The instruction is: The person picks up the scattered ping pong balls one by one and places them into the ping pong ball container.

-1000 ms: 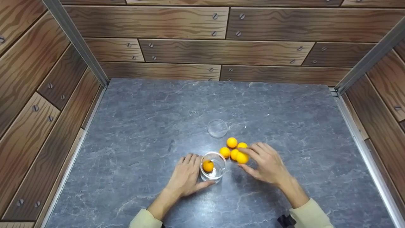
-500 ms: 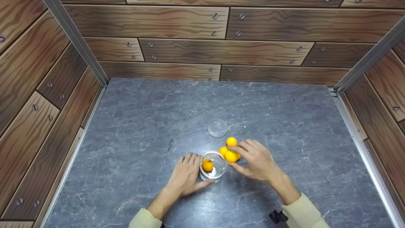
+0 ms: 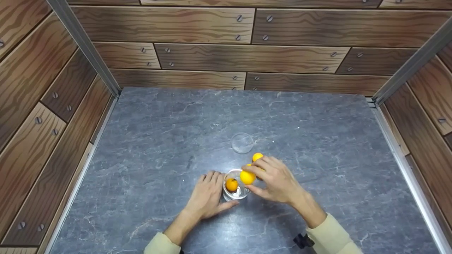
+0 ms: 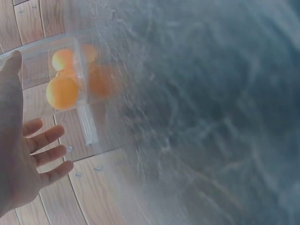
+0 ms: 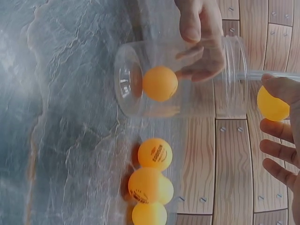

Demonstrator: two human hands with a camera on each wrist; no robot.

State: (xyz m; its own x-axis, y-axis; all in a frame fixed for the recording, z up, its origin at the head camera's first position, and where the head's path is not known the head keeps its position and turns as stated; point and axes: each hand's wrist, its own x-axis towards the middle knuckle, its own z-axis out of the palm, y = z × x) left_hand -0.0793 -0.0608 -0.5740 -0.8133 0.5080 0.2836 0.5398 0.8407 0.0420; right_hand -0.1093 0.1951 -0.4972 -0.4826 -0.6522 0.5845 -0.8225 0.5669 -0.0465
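A clear plastic jar (image 3: 227,198) stands upright on the table with one orange ping-pong ball (image 5: 160,83) at its bottom. My left hand (image 3: 208,195) is curved round the jar's left side, thumb in front and fingers behind. Between thumb and fingers, my right hand (image 3: 277,180) pinches another orange ping-pong ball (image 3: 248,177), overlapping the right part of the jar's mouth in the head view. The right wrist view shows this ball just beyond the rim. Several more ping-pong balls (image 5: 154,153) lie beside the jar, partly hidden under my right hand in the head view.
A round clear lid (image 3: 242,143) lies flat behind the jar. The grey marbled table (image 3: 169,123) is bounded by wood-patterned walls (image 3: 204,26) at the back and both sides, with metal rails (image 3: 416,190) along the side edges.
My right hand has carried the pinched ball leftward from over the loose balls to the jar's mouth. My left hand and the jar have stayed in place.
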